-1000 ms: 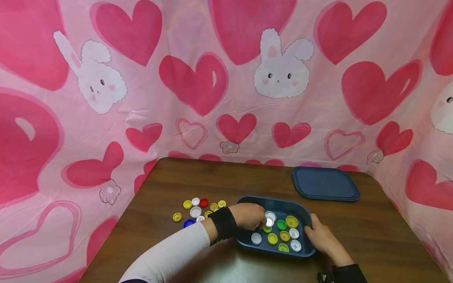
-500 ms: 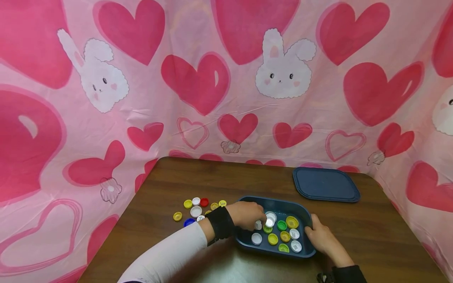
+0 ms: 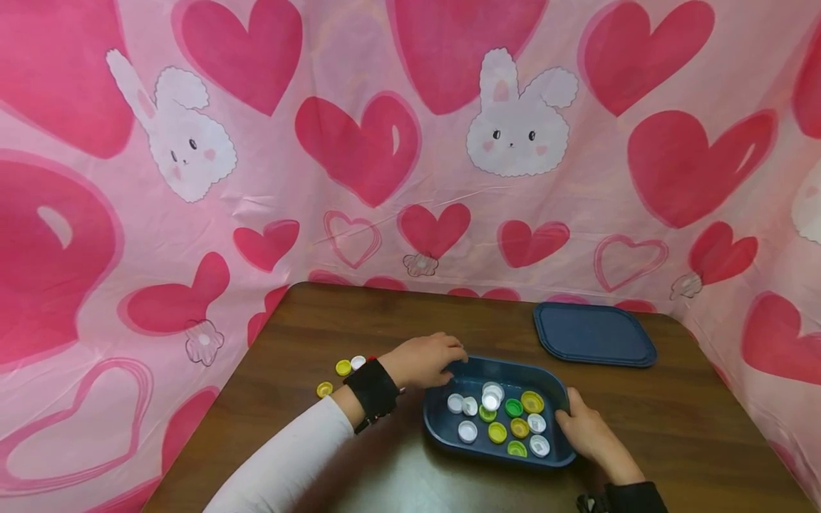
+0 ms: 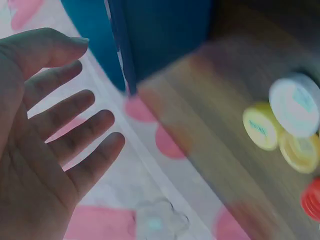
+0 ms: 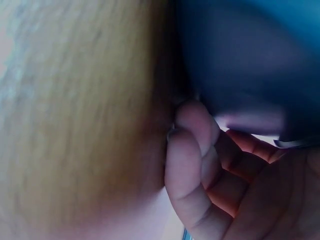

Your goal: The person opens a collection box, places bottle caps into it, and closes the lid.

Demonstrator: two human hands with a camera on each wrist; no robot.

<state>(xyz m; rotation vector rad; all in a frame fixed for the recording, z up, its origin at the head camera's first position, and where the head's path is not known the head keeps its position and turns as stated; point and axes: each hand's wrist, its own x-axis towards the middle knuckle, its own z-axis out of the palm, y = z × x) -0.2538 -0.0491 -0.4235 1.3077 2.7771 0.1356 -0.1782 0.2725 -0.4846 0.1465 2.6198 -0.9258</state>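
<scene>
In the head view, a dark blue oblong tub (image 3: pixel 442 420) sits on the table with several bottle caps inside, among them a white cap (image 3: pixel 467 432), a dark green cap (image 3: pixel 513 407) and a yellow cap (image 3: pixel 497 432). Over its far left corner hovers my left hand (image 3: pixel 423 360), holding nothing; the left wrist view shows its fingers spread and relaxed. My right hand (image 3: pixel 593 431) grips the tub's right end, thumb at the rim and fingers beneath the outer wall. The left hand and wrist hide most of the loose caps on the table.
Left of the tub lie more loose caps, including a yellow cap (image 3: pixel 324 390) and, in the left wrist view, a white cap (image 4: pixel 295 105) and a red cap (image 4: pixel 312 199). A flat blue lid (image 3: pixel 596 335) rests at the back right. Pink heart-patterned cloth (image 3: pixel 436 142) hangs behind the table.
My left hand has lifted out of the tub and moved left and away, its fingers loosening. Two white caps now show where it was. The right hand keeps its place.
</scene>
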